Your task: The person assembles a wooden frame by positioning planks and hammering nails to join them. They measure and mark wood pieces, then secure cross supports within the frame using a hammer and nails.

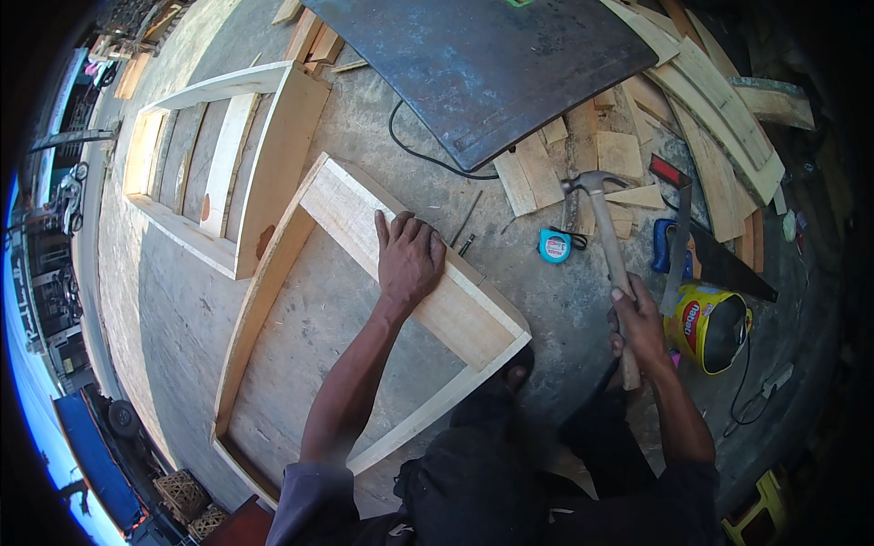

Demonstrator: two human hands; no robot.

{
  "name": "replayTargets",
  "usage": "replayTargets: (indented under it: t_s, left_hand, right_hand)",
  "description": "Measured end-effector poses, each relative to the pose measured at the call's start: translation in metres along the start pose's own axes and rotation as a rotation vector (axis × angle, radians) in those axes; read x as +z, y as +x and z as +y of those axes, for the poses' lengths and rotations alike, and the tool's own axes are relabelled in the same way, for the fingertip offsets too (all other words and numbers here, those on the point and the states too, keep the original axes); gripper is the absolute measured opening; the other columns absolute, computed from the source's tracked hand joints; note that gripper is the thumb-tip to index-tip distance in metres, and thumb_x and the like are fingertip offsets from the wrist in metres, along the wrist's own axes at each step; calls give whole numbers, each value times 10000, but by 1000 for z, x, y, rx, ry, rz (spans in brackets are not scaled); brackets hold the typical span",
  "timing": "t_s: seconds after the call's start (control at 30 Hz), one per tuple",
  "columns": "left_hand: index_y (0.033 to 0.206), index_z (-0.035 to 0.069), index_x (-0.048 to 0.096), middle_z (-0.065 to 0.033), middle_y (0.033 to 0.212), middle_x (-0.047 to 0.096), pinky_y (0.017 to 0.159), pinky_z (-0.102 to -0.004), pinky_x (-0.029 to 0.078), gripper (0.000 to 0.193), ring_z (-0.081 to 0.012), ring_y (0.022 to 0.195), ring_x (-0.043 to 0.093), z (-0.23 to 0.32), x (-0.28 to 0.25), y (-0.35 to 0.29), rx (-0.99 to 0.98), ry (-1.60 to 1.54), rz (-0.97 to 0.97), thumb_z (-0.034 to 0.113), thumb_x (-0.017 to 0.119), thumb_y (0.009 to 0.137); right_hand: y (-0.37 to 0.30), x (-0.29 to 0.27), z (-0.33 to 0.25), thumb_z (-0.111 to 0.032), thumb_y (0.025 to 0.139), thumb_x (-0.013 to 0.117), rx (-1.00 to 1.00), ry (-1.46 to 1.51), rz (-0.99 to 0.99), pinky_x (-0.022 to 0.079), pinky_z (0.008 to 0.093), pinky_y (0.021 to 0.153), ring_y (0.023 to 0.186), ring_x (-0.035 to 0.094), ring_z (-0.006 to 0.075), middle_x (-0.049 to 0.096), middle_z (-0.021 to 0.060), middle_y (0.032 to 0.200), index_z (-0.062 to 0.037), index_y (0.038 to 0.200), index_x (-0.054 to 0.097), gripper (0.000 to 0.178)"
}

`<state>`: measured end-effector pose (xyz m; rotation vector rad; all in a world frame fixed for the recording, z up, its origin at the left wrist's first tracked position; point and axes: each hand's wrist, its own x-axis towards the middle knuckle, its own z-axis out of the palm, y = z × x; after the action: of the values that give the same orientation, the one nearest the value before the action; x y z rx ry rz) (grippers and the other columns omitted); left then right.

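One wooden frame (pixel 469 323) lies nearest me on the concrete ground (pixel 187 318); my left hand (pixel 411 259) is laid over its top board (pixel 350 205), fingers stretched out, not curled shut. A second frame (pixel 284 168) sits beyond it to the left, so I count two. One dark panel (pixel 492 73) lies ahead, with offcuts (pixel 619 153) beside it, too overlapped to count. To my right are one blue-handled saw (pixel 724 264), one yellow container (pixel 694 323) and one hammer (pixel 607 227), its handle gripped in my right hand (pixel 640 323), its head apart from the frame. I judge this to be the hammering-together step; the next move seems to call for pinning the top board steady and bringing the hammer across, though what it would strike I cannot see. Smaller still: one red-handled square (pixel 676 255), one turquoise tape measure (pixel 553 246), one thin dark rod (pixel 466 218).
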<state>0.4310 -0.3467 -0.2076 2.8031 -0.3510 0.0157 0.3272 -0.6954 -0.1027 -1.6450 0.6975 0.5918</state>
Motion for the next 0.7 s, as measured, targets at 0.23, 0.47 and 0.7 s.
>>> replayTargets:
  t_s: [0.23, 0.47, 0.7]
  left_hand:
    - [989, 50, 717, -112, 1075, 671, 1274, -630, 160, 226, -316, 1290, 538, -3, 1, -2, 32, 21, 33, 207, 554, 987]
    - [990, 46, 722, -114, 1094, 682, 1282, -625, 141, 226, -311, 1310, 534, -4, 2, -6, 8, -9, 14, 202, 558, 985]
    - [1008, 40, 718, -115, 1087, 673, 1276, -629, 156, 227, -306, 1306, 536, -5, -4, -2, -21, -5, -42, 214, 575, 978]
  right_hand:
    - [-5, 9, -9, -311, 1072, 565, 73, -361, -303, 450, 302, 467, 493, 540, 126, 554, 17, 696, -78, 1350, 447, 381]
    - [-9, 12, -18, -272, 1064, 572, 99, -336, -289, 463, 347, 494, 511, 545, 161, 542, 51, 695, -69, 1344, 465, 362]
    - [-5, 21, -10, -281, 1073, 558, 69, 515, 192, 478, 315, 544, 502, 530, 154, 518, 10, 698, -83, 1282, 456, 306]
